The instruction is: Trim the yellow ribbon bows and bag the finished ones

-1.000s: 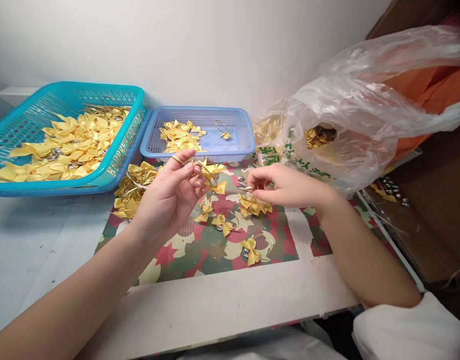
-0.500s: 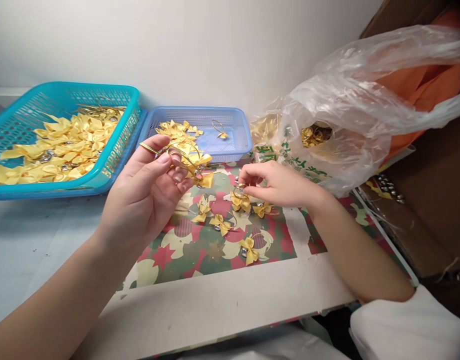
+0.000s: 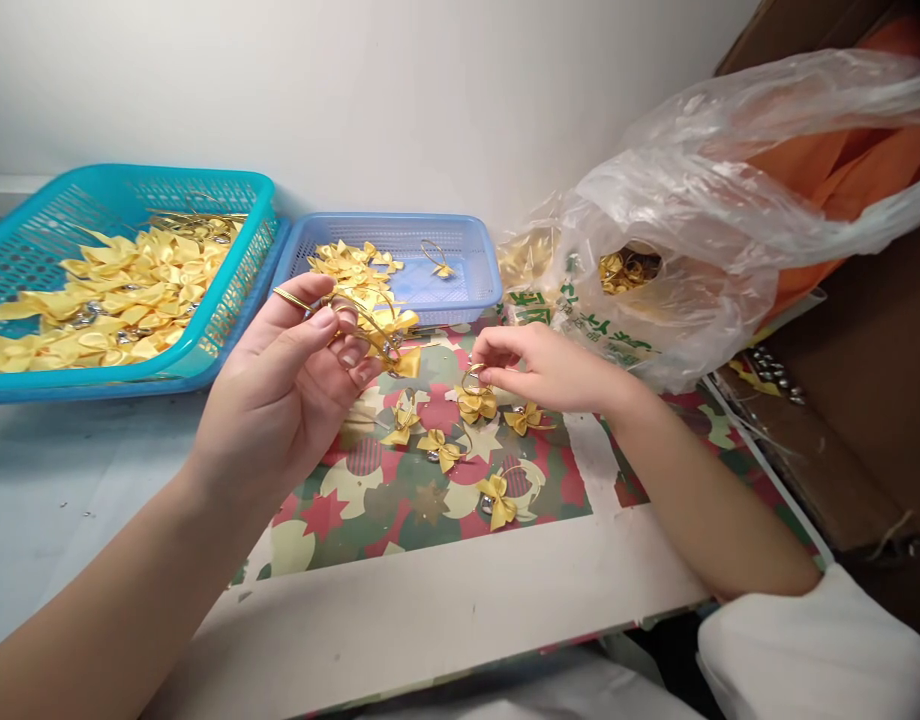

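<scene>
My left hand (image 3: 280, 375) is closed on gold bows (image 3: 406, 362) by their thin looped cords, and the bows and small silver bells dangle past the fingertips. To its right, my right hand (image 3: 542, 370) pinches the cord loop of another gold bow (image 3: 476, 403), which hangs just above or touches the patterned sheet; I cannot tell which. Several more gold bows with bells lie about on the sheet, among them a bow in front (image 3: 497, 500), a bow in the middle (image 3: 442, 450) and a bow beneath my right hand (image 3: 526, 418).
A turquoise basket (image 3: 259, 215) heaped with gold bows stands at the left. Behind my hands is a smaller blue basket (image 3: 484, 262) with more bows. At the right sits a clear plastic bag (image 3: 700, 210); a cardboard box (image 3: 865, 420) stands beyond the table edge.
My left hand has moved left and toward me with its bows. My right hand has lifted one bow by its loop from the small pile, leaving another bow beside it.
</scene>
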Demonstrator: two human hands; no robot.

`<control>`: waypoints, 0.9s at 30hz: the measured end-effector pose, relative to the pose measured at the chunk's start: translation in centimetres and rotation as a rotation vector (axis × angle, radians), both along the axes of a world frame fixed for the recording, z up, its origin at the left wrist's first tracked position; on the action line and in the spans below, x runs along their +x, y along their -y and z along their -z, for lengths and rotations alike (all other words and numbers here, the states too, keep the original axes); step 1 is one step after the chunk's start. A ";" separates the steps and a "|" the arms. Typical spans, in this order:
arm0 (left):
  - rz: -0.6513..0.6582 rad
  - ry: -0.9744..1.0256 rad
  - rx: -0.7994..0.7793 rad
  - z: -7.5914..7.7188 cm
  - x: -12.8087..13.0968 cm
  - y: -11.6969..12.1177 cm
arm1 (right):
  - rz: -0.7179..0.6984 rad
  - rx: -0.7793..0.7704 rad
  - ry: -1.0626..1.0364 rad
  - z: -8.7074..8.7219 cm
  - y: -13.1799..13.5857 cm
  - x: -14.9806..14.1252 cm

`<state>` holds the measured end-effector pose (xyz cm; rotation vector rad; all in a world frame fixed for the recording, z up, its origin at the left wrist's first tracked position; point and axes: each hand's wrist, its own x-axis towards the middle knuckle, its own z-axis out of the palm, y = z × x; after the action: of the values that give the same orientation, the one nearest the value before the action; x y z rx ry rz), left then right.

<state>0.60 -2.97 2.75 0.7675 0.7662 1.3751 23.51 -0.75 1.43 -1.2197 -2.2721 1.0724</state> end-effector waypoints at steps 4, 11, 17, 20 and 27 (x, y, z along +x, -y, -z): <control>0.003 -0.009 -0.001 -0.1 0.1 0.0 | -0.008 -0.008 -0.007 0.1 0.0 0.0; 0.008 -0.002 0.006 0.0 0.0 -0.1 | -0.003 -0.011 0.003 0.1 0.0 0.0; 0.008 -0.009 -0.001 -0.1 0.0 0.0 | -0.008 -0.023 0.006 0.1 0.0 0.0; 0.003 -0.010 -0.005 -0.1 0.1 0.0 | -0.013 -0.013 0.019 0.2 0.0 0.0; 0.004 -0.008 -0.004 -0.1 0.1 0.0 | -0.034 0.009 0.061 0.5 0.0 0.1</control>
<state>0.71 -2.94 2.87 0.7711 0.7729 1.3671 23.63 -0.70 0.96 -1.2302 -2.3484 1.0500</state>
